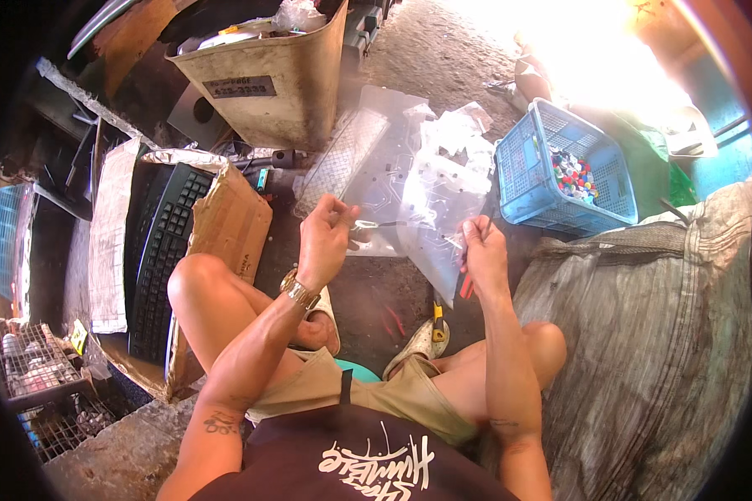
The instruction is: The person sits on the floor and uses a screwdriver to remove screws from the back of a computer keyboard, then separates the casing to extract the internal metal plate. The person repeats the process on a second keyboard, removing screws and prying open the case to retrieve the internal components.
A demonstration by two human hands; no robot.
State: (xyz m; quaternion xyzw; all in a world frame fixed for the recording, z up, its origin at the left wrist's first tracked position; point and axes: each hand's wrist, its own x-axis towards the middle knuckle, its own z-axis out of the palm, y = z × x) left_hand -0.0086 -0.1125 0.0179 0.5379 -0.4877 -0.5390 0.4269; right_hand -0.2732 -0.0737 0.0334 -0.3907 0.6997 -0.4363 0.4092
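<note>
Clear plastic keyboard membrane sheets (430,196) with fine printed traces lie in front of me, their lower corner hanging between my knees. My left hand (330,238), with a gold watch on its wrist, is held at the sheets' left side, fingers curled together; what they pinch cannot be made out. At the right edge of the sheets, my right hand (483,250) is closed with thumb and forefinger pinched. A red-handled tool (466,286) sticks out below its palm, its kind hidden. By my right foot a yellow and black cutter knife (438,322) is visible.
A black keyboard (163,259) stands in a cardboard box (234,225) at left. Behind is a large dirty bin (267,100). A blue crate (526,171) with coloured small caps stands right, beside a big woven sack (635,351). Wire cages (42,367) sit far left.
</note>
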